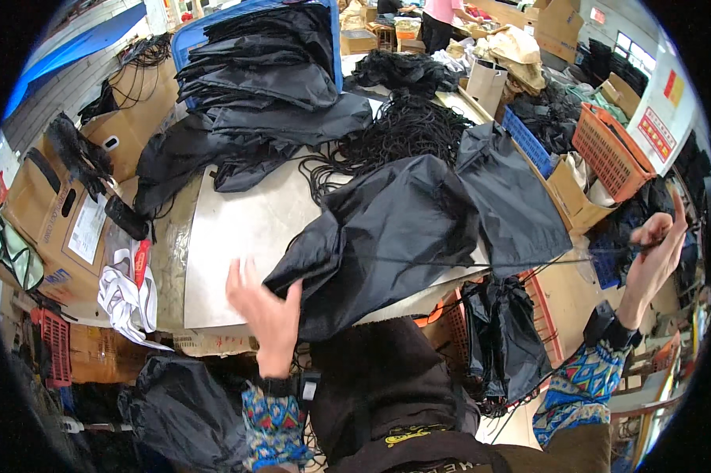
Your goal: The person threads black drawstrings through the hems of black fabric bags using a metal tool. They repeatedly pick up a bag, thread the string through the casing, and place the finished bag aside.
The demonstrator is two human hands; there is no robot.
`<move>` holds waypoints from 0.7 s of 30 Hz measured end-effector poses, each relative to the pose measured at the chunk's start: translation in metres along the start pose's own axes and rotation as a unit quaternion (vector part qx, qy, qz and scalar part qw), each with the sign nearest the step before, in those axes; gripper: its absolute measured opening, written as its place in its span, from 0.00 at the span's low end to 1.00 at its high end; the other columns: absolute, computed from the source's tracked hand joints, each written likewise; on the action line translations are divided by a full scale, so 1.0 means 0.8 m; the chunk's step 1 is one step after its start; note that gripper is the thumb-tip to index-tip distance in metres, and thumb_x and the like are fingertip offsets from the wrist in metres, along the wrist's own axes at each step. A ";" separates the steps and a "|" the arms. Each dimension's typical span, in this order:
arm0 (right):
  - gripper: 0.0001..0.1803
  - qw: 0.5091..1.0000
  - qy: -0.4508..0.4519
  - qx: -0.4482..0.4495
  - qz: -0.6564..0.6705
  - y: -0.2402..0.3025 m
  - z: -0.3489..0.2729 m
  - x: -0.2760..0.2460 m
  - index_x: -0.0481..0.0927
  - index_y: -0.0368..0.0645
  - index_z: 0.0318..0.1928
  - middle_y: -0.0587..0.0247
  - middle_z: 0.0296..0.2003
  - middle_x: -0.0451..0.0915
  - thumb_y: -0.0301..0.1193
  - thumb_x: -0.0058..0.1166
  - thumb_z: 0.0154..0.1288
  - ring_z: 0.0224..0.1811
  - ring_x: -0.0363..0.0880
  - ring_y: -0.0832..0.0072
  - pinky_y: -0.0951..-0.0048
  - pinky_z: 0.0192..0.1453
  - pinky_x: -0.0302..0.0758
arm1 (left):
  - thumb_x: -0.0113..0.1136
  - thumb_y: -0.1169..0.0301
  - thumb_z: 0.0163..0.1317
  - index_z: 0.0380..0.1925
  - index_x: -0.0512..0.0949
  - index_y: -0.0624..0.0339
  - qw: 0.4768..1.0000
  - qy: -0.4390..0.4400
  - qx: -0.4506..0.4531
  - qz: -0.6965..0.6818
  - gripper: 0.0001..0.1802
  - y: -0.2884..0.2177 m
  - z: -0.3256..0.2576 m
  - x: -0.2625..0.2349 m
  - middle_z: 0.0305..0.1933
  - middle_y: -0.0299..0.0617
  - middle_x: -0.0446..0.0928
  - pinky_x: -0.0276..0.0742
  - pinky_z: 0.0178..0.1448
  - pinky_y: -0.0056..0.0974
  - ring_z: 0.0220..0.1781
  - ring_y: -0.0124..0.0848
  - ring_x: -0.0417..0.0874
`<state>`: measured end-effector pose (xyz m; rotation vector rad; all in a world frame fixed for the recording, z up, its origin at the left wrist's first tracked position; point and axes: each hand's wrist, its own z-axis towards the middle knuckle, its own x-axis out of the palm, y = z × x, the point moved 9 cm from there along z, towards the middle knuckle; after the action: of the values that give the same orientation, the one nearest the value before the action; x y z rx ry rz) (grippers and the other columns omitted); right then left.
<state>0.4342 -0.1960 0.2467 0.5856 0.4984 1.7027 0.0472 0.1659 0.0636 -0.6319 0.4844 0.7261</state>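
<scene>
A black fabric bag [395, 236] lies across the table before me, its left end folded into a dark opening. My left hand [267, 311] is at that end, slightly blurred, with thumb and fingers spread; whether it touches the cloth is hard to tell. A thin black cord [513, 262] stretches nearly straight from the bag out to the right. At its far end, raised well off the table, my right hand [657, 246] pinches the cord while some fingers point upward. Another black bag [509, 201] lies flat just right of the first.
Behind are a tall stack of black bags [265, 67] against a blue crate and a heap of black cords [411, 130]. Cardboard boxes [64, 213] and white straps [127, 292] stand left. An orange basket [612, 142] sits right; black bags [501, 339] fill a crate below. A person works far behind.
</scene>
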 end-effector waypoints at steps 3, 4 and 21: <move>0.26 0.995 0.029 -0.001 -0.092 0.010 -0.029 0.031 0.69 0.41 0.63 0.77 0.22 0.59 0.46 0.33 0.77 0.19 0.53 0.91 0.88 0.21 0.52 | 0.64 0.63 0.57 0.44 0.72 0.69 0.985 0.130 0.020 -0.114 0.22 -0.016 0.041 0.071 0.46 0.64 0.73 0.70 0.51 0.48 0.48 0.55 0.74; 0.26 0.990 0.036 -0.016 -0.132 0.014 -0.032 0.035 0.68 0.41 0.63 0.78 0.22 0.59 0.45 0.34 0.77 0.19 0.53 0.91 0.88 0.21 0.50 | 0.60 0.62 0.60 0.40 0.74 0.67 0.956 0.250 -0.008 -0.156 0.18 -0.014 0.040 0.109 0.41 0.65 0.75 0.73 0.45 0.48 0.42 0.56 0.77; 0.21 0.884 0.386 0.102 -0.242 -0.087 -0.225 0.166 0.76 0.38 0.51 0.57 0.38 0.78 0.28 0.61 0.56 0.40 0.78 0.67 0.70 0.43 0.76 | 0.50 0.65 0.66 0.44 0.75 0.57 0.441 -0.064 -0.574 -0.687 0.11 0.081 -0.136 0.069 0.48 0.42 0.80 0.78 0.55 0.43 0.48 0.35 0.81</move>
<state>0.3530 -0.0548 0.0785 -0.1196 1.2905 1.3468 0.0154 0.1552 -0.0701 -1.8763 -0.8836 -0.7044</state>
